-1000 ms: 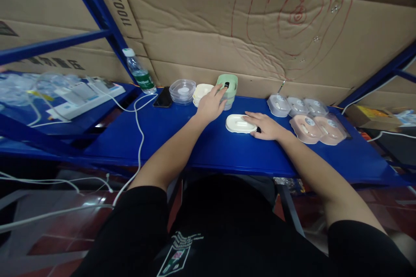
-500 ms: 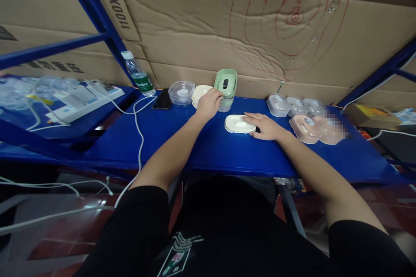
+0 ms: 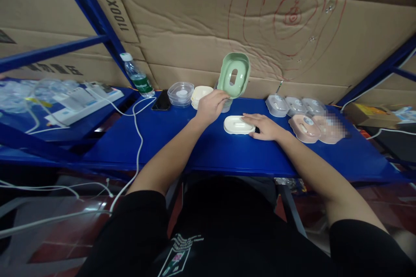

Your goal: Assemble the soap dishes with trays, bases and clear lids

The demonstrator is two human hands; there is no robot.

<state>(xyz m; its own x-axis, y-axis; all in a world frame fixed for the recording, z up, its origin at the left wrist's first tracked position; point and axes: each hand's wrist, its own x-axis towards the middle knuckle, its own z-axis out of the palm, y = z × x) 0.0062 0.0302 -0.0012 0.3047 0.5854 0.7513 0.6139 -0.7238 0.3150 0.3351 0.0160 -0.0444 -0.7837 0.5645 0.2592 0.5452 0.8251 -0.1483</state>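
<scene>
My left hand (image 3: 212, 106) pinches the lower edge of a green plastic lid (image 3: 224, 80), an oval-cornered shell with a slot through its middle. The lid is tilted up in the air above the back of the table. Behind it, mostly hidden, stands a grey piece (image 3: 227, 106). On the blue table my right hand (image 3: 264, 126) lies with fingers stretched over the right end of a white oval plastic piece (image 3: 237, 125). A stack of cream-coloured trays (image 3: 200, 92) is beside my left hand, partly covered by it.
Clear containers (image 3: 181, 94) are stacked left of the cream trays, near a black phone (image 3: 161, 101) and a water bottle (image 3: 139, 78). Several lidded boxes (image 3: 304, 128) stand at the right. A white cable (image 3: 139, 138) crosses the table's left side. Cardboard (image 3: 182, 21) walls the back.
My left hand has lifted the green lid off the stack behind it, tilting it up and to the right. My right hand stays on the white piece.
</scene>
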